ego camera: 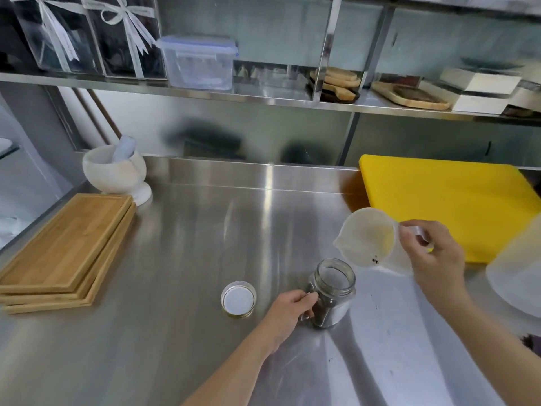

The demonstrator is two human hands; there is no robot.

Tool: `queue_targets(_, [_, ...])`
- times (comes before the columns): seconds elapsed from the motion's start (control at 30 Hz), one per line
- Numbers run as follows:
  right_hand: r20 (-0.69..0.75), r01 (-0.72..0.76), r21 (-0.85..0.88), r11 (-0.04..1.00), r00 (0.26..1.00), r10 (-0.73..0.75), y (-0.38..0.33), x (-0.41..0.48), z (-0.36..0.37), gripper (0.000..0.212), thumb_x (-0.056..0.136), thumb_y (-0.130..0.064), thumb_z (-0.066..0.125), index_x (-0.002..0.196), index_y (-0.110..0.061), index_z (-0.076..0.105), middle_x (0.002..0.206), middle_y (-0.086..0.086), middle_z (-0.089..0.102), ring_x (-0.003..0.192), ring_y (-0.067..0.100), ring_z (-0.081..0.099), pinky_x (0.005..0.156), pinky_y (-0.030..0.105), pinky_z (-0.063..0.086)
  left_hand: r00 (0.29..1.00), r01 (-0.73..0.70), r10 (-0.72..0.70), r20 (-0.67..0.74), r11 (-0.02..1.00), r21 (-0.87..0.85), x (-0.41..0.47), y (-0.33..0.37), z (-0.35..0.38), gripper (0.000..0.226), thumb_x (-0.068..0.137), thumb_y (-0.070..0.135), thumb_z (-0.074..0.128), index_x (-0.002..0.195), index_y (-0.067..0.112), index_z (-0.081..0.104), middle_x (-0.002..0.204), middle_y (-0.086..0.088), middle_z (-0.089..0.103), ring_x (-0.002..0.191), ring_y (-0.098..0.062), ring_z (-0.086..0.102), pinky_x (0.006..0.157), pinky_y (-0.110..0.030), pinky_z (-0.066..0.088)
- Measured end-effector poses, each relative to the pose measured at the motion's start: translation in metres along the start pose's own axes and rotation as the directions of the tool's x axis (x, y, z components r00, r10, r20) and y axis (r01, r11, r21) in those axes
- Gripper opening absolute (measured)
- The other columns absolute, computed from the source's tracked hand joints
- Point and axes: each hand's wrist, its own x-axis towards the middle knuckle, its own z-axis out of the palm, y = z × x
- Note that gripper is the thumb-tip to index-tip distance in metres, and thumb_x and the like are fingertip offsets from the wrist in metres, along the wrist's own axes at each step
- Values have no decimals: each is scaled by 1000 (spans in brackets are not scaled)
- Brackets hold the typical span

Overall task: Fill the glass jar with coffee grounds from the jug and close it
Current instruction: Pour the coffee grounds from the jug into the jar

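Note:
The glass jar (pixel 333 291) stands upright and uncovered on the steel counter (pixel 181 288), with dark coffee grounds in its lower part. My left hand (pixel 288 315) grips the jar's handle on its left side. My right hand (pixel 433 253) holds the translucent plastic jug (pixel 366 237) by its handle, tipped with its mouth facing me, just above and to the right of the jar. Only a few dark specks cling inside the jug. The jar's lid (pixel 238 299) lies upside down on the counter, left of the jar.
A stack of bamboo boards (pixel 64 250) lies at the left, with a white mortar and pestle (pixel 115 171) behind it. A yellow cutting board (pixel 448 203) sits at the back right. A large translucent container (pixel 515 279) is at the right edge. Shelves hang overhead.

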Motion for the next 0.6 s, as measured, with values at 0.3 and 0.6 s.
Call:
queue_targets(0.3, [-165,-561,423,711,725,669,47,-23,-2,14,92,-18,50,83,-12,60,72,3,53,66,13,48,61,26,43,999,50,-50,-18,999,13,1,0,0,36,90,32,58,56,20,54,75,-8,56,64,-15,43,75,-31,36])
queue_targets(0.6, [-107,-668,491,559,590,800,75,-49,8,12,91,-14,51,89,-4,57,73,7,53,71,16,54,66,32,50,997,71,-71,-22,997,5,0,2,1,36,92,30,56,57,19,52,70,-2,56,70,-16,47,77,-32,39])
